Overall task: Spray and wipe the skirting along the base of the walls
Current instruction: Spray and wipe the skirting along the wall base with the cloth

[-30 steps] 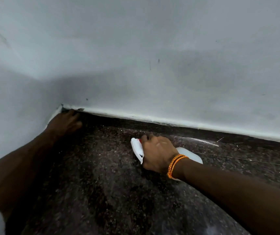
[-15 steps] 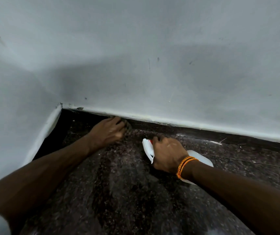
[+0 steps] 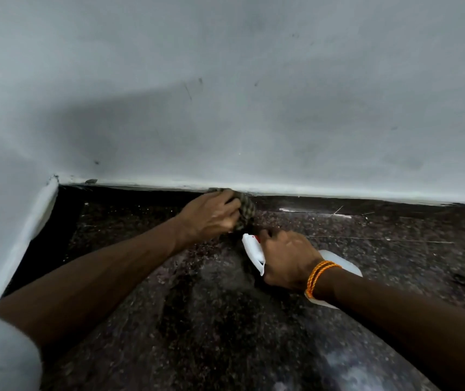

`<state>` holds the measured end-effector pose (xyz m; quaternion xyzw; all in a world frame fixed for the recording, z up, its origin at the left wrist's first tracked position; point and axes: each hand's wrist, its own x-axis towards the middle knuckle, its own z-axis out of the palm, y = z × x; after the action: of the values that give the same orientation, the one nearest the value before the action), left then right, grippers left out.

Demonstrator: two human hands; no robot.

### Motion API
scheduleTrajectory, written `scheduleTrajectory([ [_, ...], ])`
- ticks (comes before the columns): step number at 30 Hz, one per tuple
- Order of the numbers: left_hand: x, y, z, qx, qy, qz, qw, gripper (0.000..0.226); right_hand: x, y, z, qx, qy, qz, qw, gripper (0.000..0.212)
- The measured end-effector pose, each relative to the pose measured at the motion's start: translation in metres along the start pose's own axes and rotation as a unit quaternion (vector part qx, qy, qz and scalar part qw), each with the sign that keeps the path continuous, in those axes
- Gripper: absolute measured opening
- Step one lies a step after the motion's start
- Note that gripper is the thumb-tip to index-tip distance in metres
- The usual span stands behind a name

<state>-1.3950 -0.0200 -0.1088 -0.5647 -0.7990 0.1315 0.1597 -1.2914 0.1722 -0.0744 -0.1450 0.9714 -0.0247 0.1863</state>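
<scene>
My left hand [image 3: 211, 213], fingers curled round a checked cloth [image 3: 246, 210], presses it against the dark skirting [image 3: 338, 204] at the far edge of the floor [image 3: 197, 334], right of the corner. My right hand [image 3: 287, 261] grips a white spray bottle [image 3: 254, 253] just beside the cloth, low by the floor; an orange thread [image 3: 320, 275] circles that wrist

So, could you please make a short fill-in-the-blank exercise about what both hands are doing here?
1. The left hand presses a checked ___ against the skirting.
2. The right hand holds a white spray ___.
3. An orange band circles the ___ wrist.
Missing words: cloth, bottle, right.
</scene>
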Motion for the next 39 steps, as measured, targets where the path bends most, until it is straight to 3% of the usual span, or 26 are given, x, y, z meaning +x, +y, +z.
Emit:
scheduleTrajectory([
  [4,-0.011,-0.006,0.006,0.021,0.021,0.045,0.999,0.011,-0.005,0.017,-0.005,-0.004,-0.015,0.035,0.999,0.062],
  [7,-0.045,-0.019,0.01,0.018,0.015,0.028,0.999,0.017,-0.004,0.029,-0.007,-0.002,-0.012,0.049,0.999,0.074],
  [10,-0.066,-0.025,0.008,0.023,-0.02,-0.007,0.999,0.026,-0.006,0.035,-0.007,-0.001,0.003,0.049,0.999,0.067],
  [13,-0.058,-0.024,0.004,0.026,-0.034,-0.02,0.999,0.022,-0.009,0.034,-0.002,0.007,0.009,0.045,0.999,0.065],
  [16,-0.014,-0.009,-0.003,0.017,-0.011,0.004,1.0,0.011,-0.015,0.032,0.003,0.007,0.007,0.046,0.999,0.067],
  [20,0.031,0.013,-0.009,0.012,-0.025,0.024,0.999,0.013,-0.025,0.034,0.001,0.026,0.005,0.068,0.997,0.068],
  [27,0.01,0.002,-0.004,0.044,-0.042,0.041,0.997,0.009,-0.032,0.041,-0.007,0.061,0.03,0.097,0.993,0.05],
  [32,-0.012,-0.01,-0.014,0.068,-0.072,0.026,0.995,0.025,-0.047,0.041,-0.003,0.062,0.028,0.1,0.993,0.057],
  [37,0.017,0.007,-0.028,0.067,-0.105,0.003,0.992,0.007,-0.067,0.041,0.002,0.059,0.026,0.1,0.993,0.052],
  [39,0.052,0.022,-0.03,0.053,-0.107,0.025,0.993,0.013,-0.077,0.045,0.005,0.063,0.023,0.111,0.992,0.053],
])
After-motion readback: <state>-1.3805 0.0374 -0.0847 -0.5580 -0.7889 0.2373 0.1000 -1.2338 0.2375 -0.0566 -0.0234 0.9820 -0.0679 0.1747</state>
